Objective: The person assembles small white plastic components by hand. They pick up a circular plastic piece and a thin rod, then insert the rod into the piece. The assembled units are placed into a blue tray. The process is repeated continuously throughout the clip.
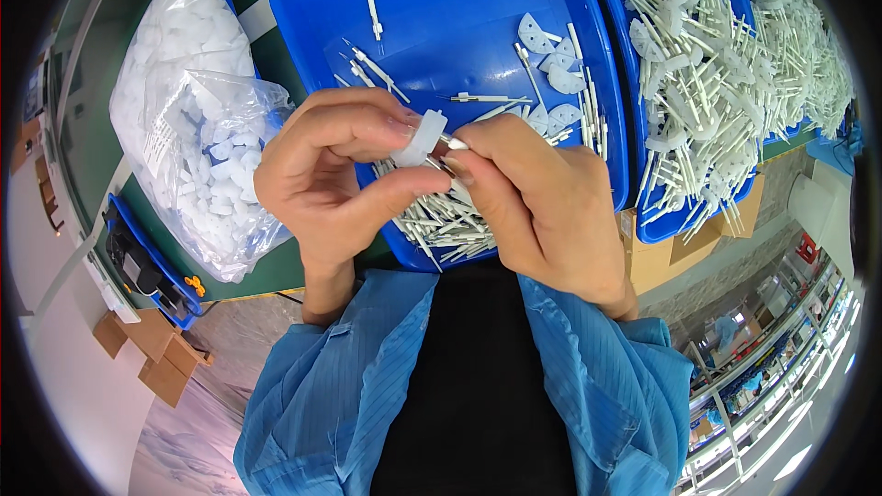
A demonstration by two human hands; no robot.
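Between thumb and fingers my left hand [335,165] pinches a small white translucent plastic piece [423,136]. Close against it, my right hand [542,197] grips a thin white stick-like part [455,143] whose tip meets or nearly meets the plastic piece; my fingers hide most of it. Both hands are over a blue tray [441,18]. Under them lies a heap of thin white sticks with metal tips [446,225]. Several flat, fan-shaped white pieces [563,80] lie at the tray's right side, some with sticks beside them.
A clear plastic bag [197,119] full of white pieces stands at the left on the green table [266,262]. More blue trays, heaped with white sticks and fan-shaped pieces [694,73], stand at the right. A small blue tray with black items [147,262] sits at the left edge.
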